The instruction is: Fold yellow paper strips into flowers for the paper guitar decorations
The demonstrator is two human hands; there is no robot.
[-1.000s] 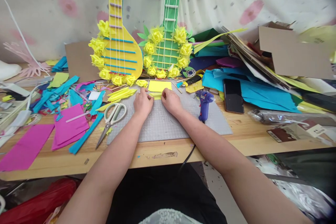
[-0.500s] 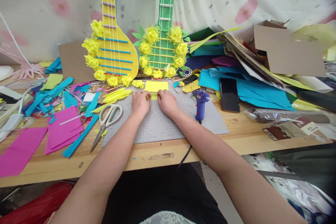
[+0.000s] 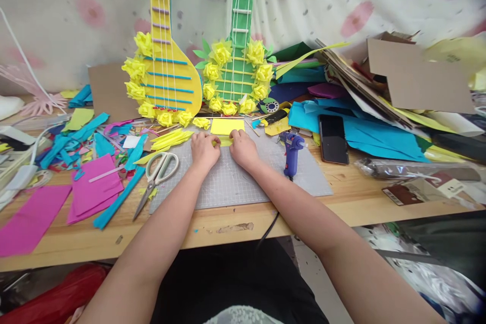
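Between my two hands is a small strip of yellow crepe paper (image 3: 226, 140), low over the grey cutting mat (image 3: 228, 187). My left hand (image 3: 204, 149) has its fingers closed on the strip's left end. On the right end, the fingertips of my right hand (image 3: 243, 147) are pinched. Just beyond my hands lies a flat yellow paper rectangle (image 3: 228, 126). A pile of cut yellow strips (image 3: 171, 139) is left of my left hand. To the right of my right hand, a blue glue gun (image 3: 291, 154) stands on the mat.
Scissors (image 3: 156, 179) lie at the mat's left edge, near magenta sheets (image 3: 96, 185) and blue scraps. Behind stand a yellow paper guitar (image 3: 178, 78) and a green one (image 3: 239, 35) with yellow flowers. A phone (image 3: 333, 139) lies right, before stacked cardboard (image 3: 417, 76).
The view has shifted slightly. Both hands stay at the yellow crepe paper strip, with only small finger movement.
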